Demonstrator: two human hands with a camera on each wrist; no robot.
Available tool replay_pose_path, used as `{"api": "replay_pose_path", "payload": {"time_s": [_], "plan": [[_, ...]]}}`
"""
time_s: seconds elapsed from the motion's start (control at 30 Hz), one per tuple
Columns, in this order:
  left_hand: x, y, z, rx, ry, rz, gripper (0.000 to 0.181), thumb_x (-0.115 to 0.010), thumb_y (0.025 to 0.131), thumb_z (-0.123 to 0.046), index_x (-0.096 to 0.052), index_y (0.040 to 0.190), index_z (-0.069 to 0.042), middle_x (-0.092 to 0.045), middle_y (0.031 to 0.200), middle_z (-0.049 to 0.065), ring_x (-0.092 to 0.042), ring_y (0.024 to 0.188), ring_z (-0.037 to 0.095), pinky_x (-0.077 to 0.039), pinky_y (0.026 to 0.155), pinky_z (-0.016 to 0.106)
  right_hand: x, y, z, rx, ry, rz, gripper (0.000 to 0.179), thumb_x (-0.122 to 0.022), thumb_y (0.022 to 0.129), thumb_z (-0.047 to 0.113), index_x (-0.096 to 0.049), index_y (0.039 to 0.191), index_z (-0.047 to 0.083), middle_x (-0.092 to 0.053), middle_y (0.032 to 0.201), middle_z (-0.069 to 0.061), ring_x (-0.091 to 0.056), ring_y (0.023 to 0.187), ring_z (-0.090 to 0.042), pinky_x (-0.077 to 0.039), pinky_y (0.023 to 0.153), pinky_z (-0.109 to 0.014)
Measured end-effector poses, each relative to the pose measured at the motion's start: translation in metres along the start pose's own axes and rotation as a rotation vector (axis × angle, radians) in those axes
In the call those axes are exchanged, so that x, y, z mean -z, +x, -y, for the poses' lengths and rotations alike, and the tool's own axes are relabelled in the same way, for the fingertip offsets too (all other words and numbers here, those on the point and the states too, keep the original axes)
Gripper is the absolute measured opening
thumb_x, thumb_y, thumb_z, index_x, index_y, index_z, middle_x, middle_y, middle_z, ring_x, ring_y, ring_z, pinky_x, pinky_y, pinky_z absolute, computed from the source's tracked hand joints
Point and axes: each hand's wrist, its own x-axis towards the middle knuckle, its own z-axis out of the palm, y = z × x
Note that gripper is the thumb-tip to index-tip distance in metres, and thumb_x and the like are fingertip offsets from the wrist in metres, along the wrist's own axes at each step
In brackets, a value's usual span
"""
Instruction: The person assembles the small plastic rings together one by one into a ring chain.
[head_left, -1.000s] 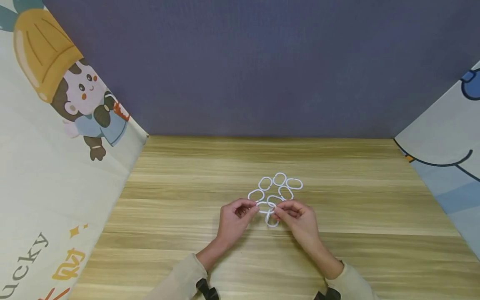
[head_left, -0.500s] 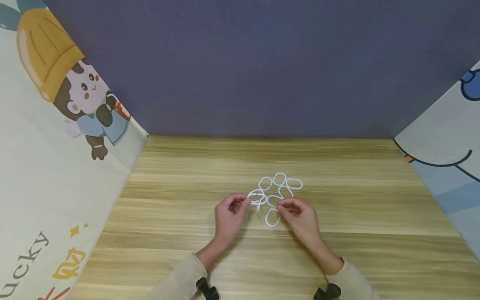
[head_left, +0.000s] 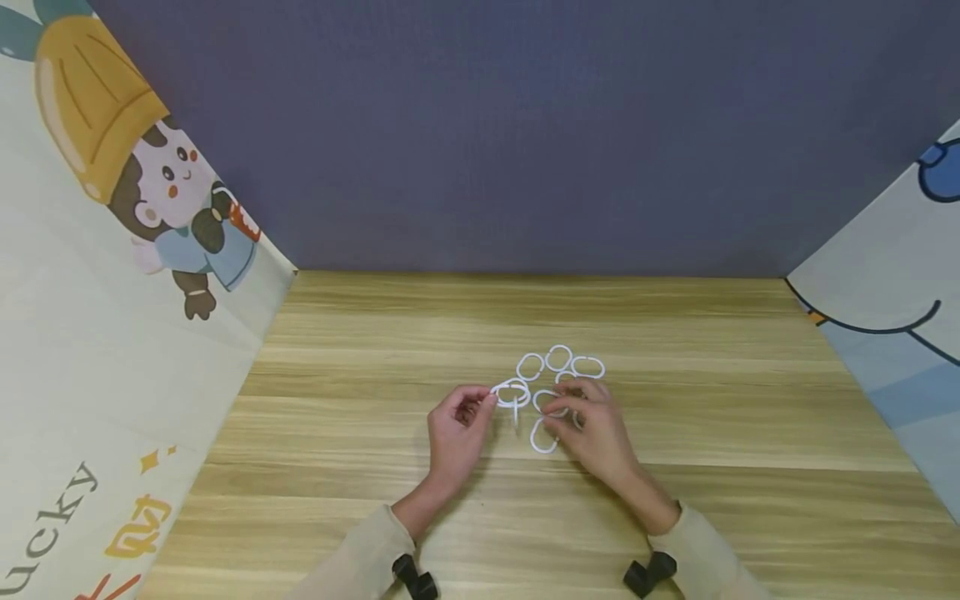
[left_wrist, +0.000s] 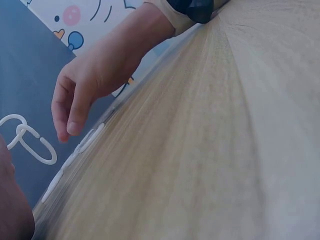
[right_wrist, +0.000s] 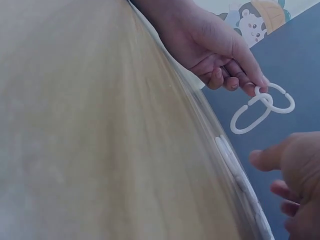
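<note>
My left hand [head_left: 457, 429] pinches a white plastic C-shaped ring [right_wrist: 294, 104] between thumb and forefinger, above the table. Linked through it, a second white ring [right_wrist: 241, 132] hangs down; both have a small gap in the loop. My right hand [head_left: 597, 432] hovers over loose white rings with its fingers apart and nothing held. One loose ring [head_left: 542, 451] lies below its thumb. Others, partly covered by that hand, lie close to its fingertips. In the right wrist view the right hand's [right_wrist: 302, 175] thumb and fingers stand apart, just short of the hanging ring.
Several more loose rings [head_left: 558, 347] lie flat in a loose cluster on the wood-grain table [head_left: 375, 333]. A dark blue panel [head_left: 525, 150] rises at the table's back. Printed panels [head_left: 112, 375] flank both sides.
My left hand has drawn the linked pair slightly left, off the right hand. The right hand has let go and moved over the loose rings, its fingers spreading.
</note>
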Motion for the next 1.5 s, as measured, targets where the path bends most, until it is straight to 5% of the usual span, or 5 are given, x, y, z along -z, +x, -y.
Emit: {"api": "replay_pose_path", "payload": {"time_s": [0.1,0.23,0.9,1.5], "plan": [[0.0001,-0.0001,0.0006,-0.001,-0.006,-0.001,0.005,-0.084,0.096,-0.002,-0.081,0.1,-0.001,-0.075,0.084,0.009,-0.059,0.069,0.006,-0.047,0.061,0.016,-0.0015,0.0005,-0.0015,0.022,-0.029,0.011,0.028,-0.101,0.07,-0.002,-0.086,0.091,0.01,-0.074,0.129,-0.025,-0.056,0.133,-0.053,-0.035,0.112,-0.074],[-0.0001,-0.0006,0.0021,0.001,-0.019,0.003,0.006,-0.084,0.096,-0.002,-0.081,0.1,-0.001,-0.075,0.085,0.01,-0.059,0.07,0.005,-0.046,0.062,0.015,-0.0025,-0.0003,-0.0029,0.013,-0.064,0.048,0.026,-0.101,0.071,0.003,-0.088,0.092,0.012,-0.069,0.142,-0.027,-0.047,0.146,-0.058,-0.027,0.115,-0.082],[0.0007,0.0002,0.0029,0.007,-0.026,0.018,0.006,-0.083,0.097,-0.002,-0.08,0.1,0.0,-0.075,0.085,0.01,-0.059,0.07,0.006,-0.047,0.062,0.015,-0.0051,-0.0012,-0.0051,0.035,-0.131,0.084,0.024,-0.1,0.074,0.004,-0.08,0.082,0.016,-0.067,0.147,-0.026,-0.039,0.152,-0.059,-0.022,0.121,-0.08],[0.0015,0.0001,0.002,-0.001,-0.033,0.001,0.006,-0.083,0.098,-0.002,-0.079,0.101,0.002,-0.075,0.086,0.013,-0.06,0.071,0.005,-0.048,0.063,0.015,0.0002,-0.0063,-0.0029,0.009,0.014,0.019,0.018,-0.082,0.09,-0.003,-0.071,0.094,0.01,-0.069,0.138,-0.029,-0.045,0.142,-0.062,-0.02,0.113,-0.085]]}}
